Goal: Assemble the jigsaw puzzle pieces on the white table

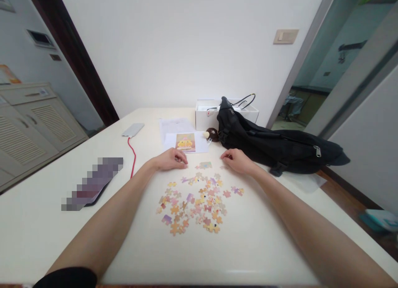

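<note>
My left hand (172, 158) rests on the table with its fingers curled in, left of a small joined group of puzzle pieces (205, 165). What its fingers hold, if anything, is hidden. On the other side of that group is my right hand (239, 160), its fingers drawn together; I cannot make out anything in them. A pale puzzle piece (223, 167) lies right by the right hand. Many loose jigsaw pieces (194, 207) in yellow, pink, orange and purple are spread in a heap nearer to me. Beyond the hands lies a picture card (185, 143) with a yellow figure.
White papers (175, 125) lie under and behind the card. A white box (205, 120) stands at the back, with a black bag (273, 149) to its right. A brown round object (212, 134) sits beside them. At left are a phone (96, 184) and a power bank (133, 129) with a red cable (134, 155).
</note>
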The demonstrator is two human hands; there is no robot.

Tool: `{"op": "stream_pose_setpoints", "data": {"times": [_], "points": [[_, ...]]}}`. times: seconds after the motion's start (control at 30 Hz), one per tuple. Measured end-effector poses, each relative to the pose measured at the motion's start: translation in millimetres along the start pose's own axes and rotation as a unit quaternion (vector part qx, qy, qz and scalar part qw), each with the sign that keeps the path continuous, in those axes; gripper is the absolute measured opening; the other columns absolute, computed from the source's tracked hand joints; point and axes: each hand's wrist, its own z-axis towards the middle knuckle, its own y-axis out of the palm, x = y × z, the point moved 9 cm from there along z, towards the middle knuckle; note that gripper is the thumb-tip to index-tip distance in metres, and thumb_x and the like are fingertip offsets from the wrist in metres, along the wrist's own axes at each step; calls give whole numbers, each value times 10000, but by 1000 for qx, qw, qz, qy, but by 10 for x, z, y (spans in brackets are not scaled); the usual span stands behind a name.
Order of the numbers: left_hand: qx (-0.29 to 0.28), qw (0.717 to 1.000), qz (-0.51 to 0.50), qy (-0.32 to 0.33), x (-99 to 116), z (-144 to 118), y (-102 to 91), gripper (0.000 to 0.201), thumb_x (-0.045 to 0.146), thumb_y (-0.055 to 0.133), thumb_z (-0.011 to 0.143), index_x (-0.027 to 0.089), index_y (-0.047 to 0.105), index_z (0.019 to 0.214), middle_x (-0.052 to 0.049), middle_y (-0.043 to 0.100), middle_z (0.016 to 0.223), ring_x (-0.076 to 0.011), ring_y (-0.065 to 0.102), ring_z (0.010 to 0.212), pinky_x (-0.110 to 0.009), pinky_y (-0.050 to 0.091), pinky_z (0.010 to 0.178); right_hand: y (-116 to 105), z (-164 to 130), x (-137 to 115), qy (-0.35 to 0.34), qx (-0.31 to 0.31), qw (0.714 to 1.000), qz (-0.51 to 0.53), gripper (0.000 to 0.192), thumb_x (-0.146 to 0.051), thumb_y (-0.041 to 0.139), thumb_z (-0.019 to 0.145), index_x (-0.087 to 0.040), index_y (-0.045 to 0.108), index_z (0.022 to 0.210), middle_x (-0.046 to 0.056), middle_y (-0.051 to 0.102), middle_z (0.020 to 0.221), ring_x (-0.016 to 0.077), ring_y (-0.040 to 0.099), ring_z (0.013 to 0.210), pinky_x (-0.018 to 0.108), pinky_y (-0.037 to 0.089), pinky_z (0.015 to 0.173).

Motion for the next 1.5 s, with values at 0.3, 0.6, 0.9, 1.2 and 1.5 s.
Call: {"op": "stream_pose_setpoints", "data": {"times": [0.3, 0.6, 0.9, 1.2, 1.5], "points": [[130, 991, 1, -39, -233, 76, -35, 388, 497, 732, 655, 130, 712, 780, 4, 512, 581, -92, 351, 533, -221, 244, 490, 67, -23, -97, -34, -33, 998, -34, 207, -113, 560, 820, -104, 739, 922, 99, 732, 871, 166, 630, 704, 245, 444, 667], [174, 984, -2, -24, -158, 52, -80, 381, 449, 676, 677, 125, 725, 872, -13, 576, 660, -101, 403, 562, -222, 306, 516, 8, -290, -622, -141, -27, 977, -157, 223, -139, 525, 872, -117, 695, 1015, 131, 679, 1048, 226, 629, 951, 285, 441, 810], [180, 983, -21, -39, -189, 44, -84, 394, 489, 663, 688, 115, 688, 810, -6, 562, 636, -96, 393, 541, -223, 281, 509, -35, -374, -727, -167, -36, 963, -209, 201, -171, 505, 912, -134, 677, 1009, 119, 676, 1014, 220, 632, 910, 285, 411, 745], [187, 980, -53, -48, -216, 42, -75, 354, 465, 671, 698, 126, 638, 796, 5, 554, 613, -106, 455, 555, -215, 315, 512, 0, -390, -751, -164, -51, 964, -203, 201, -181, 518, 909, -142, 680, 1020, 136, 676, 1015, 243, 631, 920, 300, 405, 753], [190, 976, -90, -51, -213, 54, -71, 304, 413, 673, 711, 124, 605, 780, -5, 581, 641, -119, 503, 592, -220, 358, 536, 71, -434, -903, -197, -57, 956, -212, 160, -161, 520, 900, -140, 679, 908, 118, 671, 915, 220, 615, 838, 301, 395, 725]]}}
